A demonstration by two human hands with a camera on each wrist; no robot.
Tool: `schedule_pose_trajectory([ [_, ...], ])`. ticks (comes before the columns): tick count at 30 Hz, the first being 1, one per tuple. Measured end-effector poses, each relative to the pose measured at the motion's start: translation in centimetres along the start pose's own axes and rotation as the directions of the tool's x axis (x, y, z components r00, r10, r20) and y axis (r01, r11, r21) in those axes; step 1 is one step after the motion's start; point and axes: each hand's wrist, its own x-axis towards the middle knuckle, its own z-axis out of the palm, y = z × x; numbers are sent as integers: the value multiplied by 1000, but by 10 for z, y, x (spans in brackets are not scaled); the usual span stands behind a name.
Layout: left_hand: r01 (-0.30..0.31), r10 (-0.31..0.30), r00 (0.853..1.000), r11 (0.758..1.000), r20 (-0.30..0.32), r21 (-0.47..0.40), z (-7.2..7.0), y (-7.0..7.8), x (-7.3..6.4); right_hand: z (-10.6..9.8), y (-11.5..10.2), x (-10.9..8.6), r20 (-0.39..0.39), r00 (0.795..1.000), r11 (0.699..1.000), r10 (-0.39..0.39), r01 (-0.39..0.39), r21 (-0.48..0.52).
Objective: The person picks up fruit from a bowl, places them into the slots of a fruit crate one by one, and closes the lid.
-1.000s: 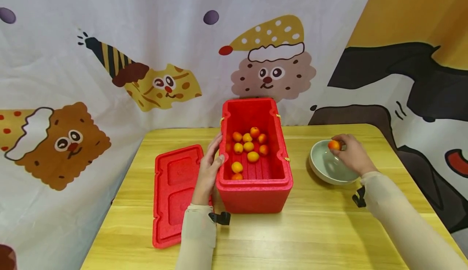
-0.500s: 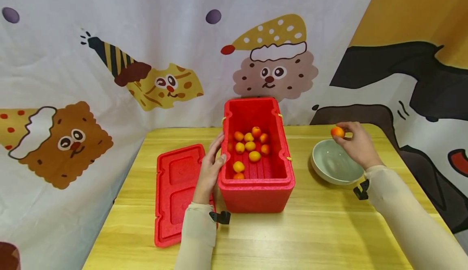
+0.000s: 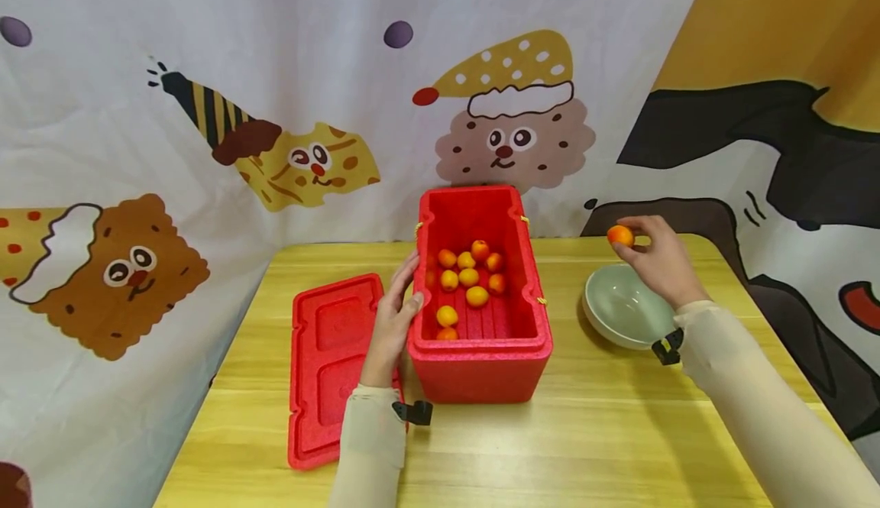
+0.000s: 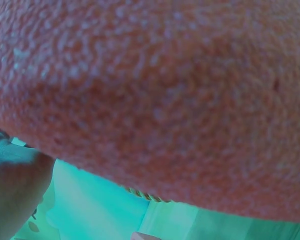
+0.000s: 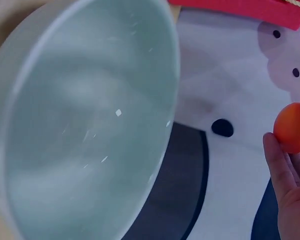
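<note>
My right hand (image 3: 663,260) pinches a small, smooth orange fruit (image 3: 621,236) between thumb and fingertips, above and beyond the far rim of a pale green bowl (image 3: 619,317). In the right wrist view the fruit (image 5: 292,128) is held at the right edge, beside the bowl (image 5: 90,125), whose bare inside shows. My left hand (image 3: 393,317) rests against the left wall of a red foam box (image 3: 481,374), fingers extended along its outside and thumb near the rim. Several yellow and orange fruits (image 3: 468,278) lie on the box floor. The box wall (image 4: 155,110) fills most of the left wrist view.
A red lid (image 3: 330,386) lies flat on the wooden table (image 3: 564,447), left of the box and partly under my left forearm. Yellow cord loops (image 3: 540,300) stick out at the box sides. A printed cartoon curtain (image 3: 309,34) hangs behind the table.
My right hand has lifted the orange fruit up out of the bowl, then moved it slightly left past the far rim. The left hand stays at the box wall.
</note>
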Motion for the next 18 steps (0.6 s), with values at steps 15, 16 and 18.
schedule_pose_trajectory([
  [15, 42, -42, 999, 998, -10, 43, 8, 23, -3, 5, -50, 24, -1, 994, 994, -106, 106, 31],
  [16, 47, -46, 999, 998, -12, 47, 9, 27, -3, 6, -52, 25, 1, 994, 993, -109, 108, 35],
  [18, 58, -57, 998, 997, -17, 53, 11, 33, -3, 6, -58, 29, 2, 994, 993, -112, 112, 45],
])
